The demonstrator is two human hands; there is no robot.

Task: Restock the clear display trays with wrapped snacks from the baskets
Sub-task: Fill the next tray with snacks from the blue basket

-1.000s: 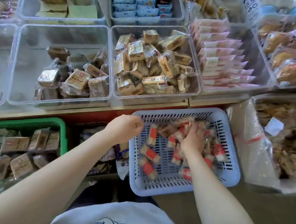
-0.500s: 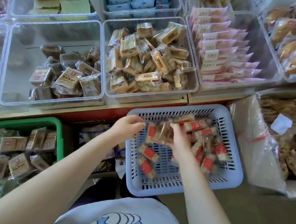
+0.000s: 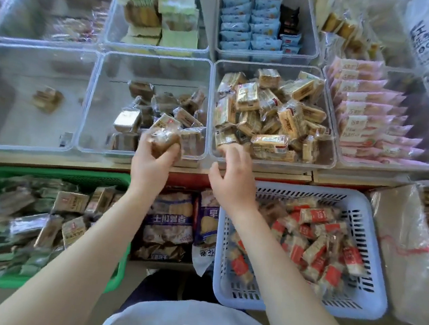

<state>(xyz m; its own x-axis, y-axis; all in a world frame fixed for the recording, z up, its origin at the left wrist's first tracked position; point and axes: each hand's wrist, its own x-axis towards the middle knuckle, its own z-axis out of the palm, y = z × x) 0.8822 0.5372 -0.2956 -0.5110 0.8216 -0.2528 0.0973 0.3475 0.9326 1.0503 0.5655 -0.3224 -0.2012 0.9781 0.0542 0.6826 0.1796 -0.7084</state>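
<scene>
My left hand point(image 3: 151, 163) grips a brown wrapped snack point(image 3: 164, 141) over the front edge of a clear tray point(image 3: 155, 59) that holds several dark wrapped snacks. My right hand point(image 3: 232, 180) is beside it at the front wall of the neighbouring clear tray point(image 3: 271, 66), which is piled with tan wrapped snacks. Its fingers are loose and I see nothing in them. Below my right forearm stands a blue basket point(image 3: 372, 261) of red-labelled snacks point(image 3: 316, 215). A green basket point(image 3: 48, 171) of brown and green packs sits at the lower left.
A nearly bare clear tray point(image 3: 34, 50) with one snack is at the left. Pink packs fill a tray point(image 3: 366, 120) at the right, and blue packs point(image 3: 249, 23) fill one behind. Large biscuit bags point(image 3: 170, 221) lie between the baskets. A plastic sack point(image 3: 405, 248) stands at the far right.
Both hands left the blue basket and rose to the clear trays. My left hand now holds a brown snack over the dark-snack tray. The view has tilted up.
</scene>
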